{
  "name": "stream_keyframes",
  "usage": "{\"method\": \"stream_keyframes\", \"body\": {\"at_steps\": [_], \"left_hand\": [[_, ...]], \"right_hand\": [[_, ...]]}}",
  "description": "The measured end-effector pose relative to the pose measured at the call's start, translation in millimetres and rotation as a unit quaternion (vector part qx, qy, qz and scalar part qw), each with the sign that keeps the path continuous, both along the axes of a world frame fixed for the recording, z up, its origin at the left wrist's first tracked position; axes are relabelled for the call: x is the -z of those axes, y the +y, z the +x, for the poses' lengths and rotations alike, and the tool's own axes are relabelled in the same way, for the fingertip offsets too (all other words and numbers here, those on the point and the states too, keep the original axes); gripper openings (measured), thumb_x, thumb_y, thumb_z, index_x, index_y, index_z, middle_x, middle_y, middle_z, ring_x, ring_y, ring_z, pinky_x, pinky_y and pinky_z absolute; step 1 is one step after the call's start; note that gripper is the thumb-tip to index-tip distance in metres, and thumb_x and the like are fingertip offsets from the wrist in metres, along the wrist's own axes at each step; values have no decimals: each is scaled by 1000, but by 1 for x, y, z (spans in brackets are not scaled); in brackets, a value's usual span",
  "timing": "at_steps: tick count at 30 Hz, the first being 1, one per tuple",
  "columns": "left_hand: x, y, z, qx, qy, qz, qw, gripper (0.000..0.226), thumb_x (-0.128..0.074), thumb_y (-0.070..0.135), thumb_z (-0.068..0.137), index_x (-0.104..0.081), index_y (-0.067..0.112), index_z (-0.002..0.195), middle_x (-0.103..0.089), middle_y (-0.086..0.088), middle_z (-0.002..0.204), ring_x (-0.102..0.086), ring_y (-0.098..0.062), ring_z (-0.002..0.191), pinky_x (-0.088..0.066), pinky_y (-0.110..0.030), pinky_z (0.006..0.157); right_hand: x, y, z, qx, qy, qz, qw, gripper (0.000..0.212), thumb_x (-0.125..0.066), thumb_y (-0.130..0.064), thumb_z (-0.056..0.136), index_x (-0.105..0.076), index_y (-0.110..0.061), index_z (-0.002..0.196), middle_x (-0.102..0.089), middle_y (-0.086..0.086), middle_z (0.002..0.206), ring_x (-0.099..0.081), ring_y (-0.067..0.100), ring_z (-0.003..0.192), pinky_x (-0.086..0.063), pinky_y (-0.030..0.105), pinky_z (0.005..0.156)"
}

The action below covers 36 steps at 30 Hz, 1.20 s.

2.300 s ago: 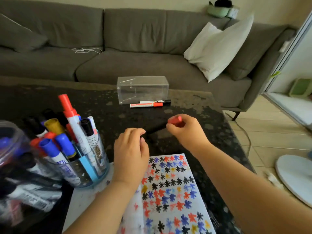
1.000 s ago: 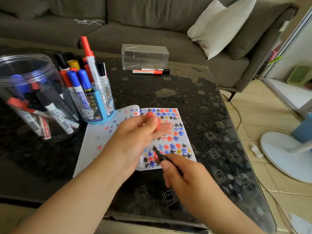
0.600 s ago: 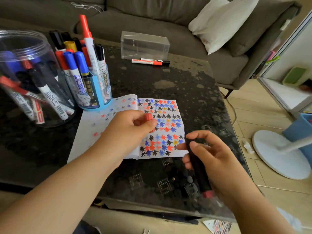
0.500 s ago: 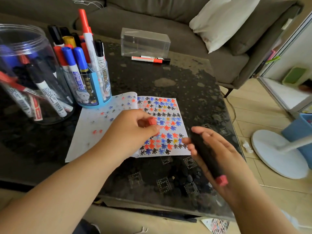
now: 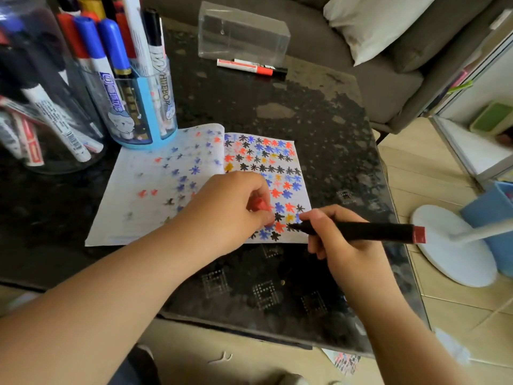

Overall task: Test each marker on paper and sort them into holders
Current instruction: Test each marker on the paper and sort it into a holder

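Note:
An open notebook [image 5: 155, 190] covered in coloured star marks lies on the dark table [image 5: 319, 129]. My right hand [image 5: 336, 240] grips a black marker with a red end [image 5: 372, 232], its tip on the page's lower right corner. My left hand [image 5: 230, 207] rests on the page and holds the marker's red cap [image 5: 259, 204] in curled fingers. A blue-based clear holder [image 5: 144, 107] with several markers stands at the notebook's upper left. A large clear jar [image 5: 41, 87] with more markers sits at the far left.
A clear rectangular box [image 5: 241, 34] stands at the table's far side with two markers [image 5: 249, 66] lying in front of it. A sofa with a white pillow [image 5: 372, 20] is behind. A white fan base [image 5: 455, 245] and a blue bin [image 5: 494, 212] are on the floor, right.
My right hand turned the uncapped marker around and brought its tip down onto the page. The left hand kept the red cap and settled on the notebook. The view tilted lower.

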State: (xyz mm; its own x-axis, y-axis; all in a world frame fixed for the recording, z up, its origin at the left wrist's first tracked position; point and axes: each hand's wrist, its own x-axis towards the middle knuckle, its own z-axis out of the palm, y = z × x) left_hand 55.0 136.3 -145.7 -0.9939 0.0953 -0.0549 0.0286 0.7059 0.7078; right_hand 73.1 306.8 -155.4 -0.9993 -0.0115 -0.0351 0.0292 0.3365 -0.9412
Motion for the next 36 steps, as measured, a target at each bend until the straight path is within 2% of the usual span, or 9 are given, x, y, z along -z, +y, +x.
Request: {"method": "stream_keyframes", "body": {"at_steps": [2, 7, 12, 15, 21, 29, 32, 36], "left_hand": [[2, 1, -1, 7, 0, -5, 1000, 13, -73, 32, 77, -61, 30, 80, -59, 15, 70, -53, 3, 64, -32, -11, 53], [6, 3, -2, 23, -2, -29, 999, 11, -71, 30, 80, -61, 31, 83, -59, 15, 70, -53, 2, 64, -33, -11, 54], [7, 4, -3, 24, 3, -46, 999, 9, -70, 30, 81, -62, 30, 86, -60, 14, 72, -52, 2, 65, -33, -9, 54], [6, 5, -3, 24, 1, -50, 998, 9, -69, 30, 81, -63, 28, 88, -59, 14, 74, -52, 1, 67, -34, -9, 55], [7, 4, -3, 14, -5, -42, 999, 11, -71, 31, 80, -63, 30, 87, -59, 16, 72, -52, 2, 66, -33, -8, 54], [7, 5, -4, 11, 3, -48, 999, 11, -71, 31, 79, -65, 28, 88, -59, 15, 72, -52, 3, 65, -37, -7, 51], [8, 4, -4, 9, 6, -49, 999, 11, -71, 31, 79, -65, 28, 88, -58, 15, 71, -51, 3, 65, -35, -6, 51], [7, 5, -3, 9, 5, -41, 999, 10, -71, 31, 79, -65, 29, 87, -58, 15, 72, -52, 2, 65, -34, -7, 51]], "right_hand": [[3, 0, -1, -10, 11, 28, 1000, 19, -61, -22, 87, -62, -11, 71, -54, 0, 53, -44, 4, 47, -34, 15, 45], [13, 0, -2, -22, 38, 64, 997, 26, -61, -18, 87, -53, -17, 63, -52, -1, 53, -42, 3, 47, -32, 15, 46], [16, 0, -1, -34, 50, 77, 995, 22, -61, -20, 86, -54, -14, 66, -56, 7, 59, -47, 4, 50, -34, 14, 48], [16, -1, -1, -48, 55, 88, 993, 21, -64, -19, 85, -56, -15, 66, -59, 4, 60, -50, 4, 52, -36, 13, 49], [16, 4, -2, -35, 56, 86, 994, 23, -61, -11, 86, -53, -8, 64, -48, 2, 52, -44, 5, 49, -32, 13, 46], [14, 1, 0, -55, 38, 84, 994, 22, -63, -17, 85, -56, -11, 66, -57, 6, 60, -47, 3, 49, -35, 13, 47], [14, 1, -1, -43, 43, 80, 995, 20, -63, -17, 86, -57, -12, 68, -59, 3, 60, -49, 2, 50, -35, 11, 47], [17, 4, -2, -41, 32, 82, 995, 23, -63, -14, 85, -54, -9, 65, -50, -4, 52, -43, 3, 48, -33, 13, 46]]}}
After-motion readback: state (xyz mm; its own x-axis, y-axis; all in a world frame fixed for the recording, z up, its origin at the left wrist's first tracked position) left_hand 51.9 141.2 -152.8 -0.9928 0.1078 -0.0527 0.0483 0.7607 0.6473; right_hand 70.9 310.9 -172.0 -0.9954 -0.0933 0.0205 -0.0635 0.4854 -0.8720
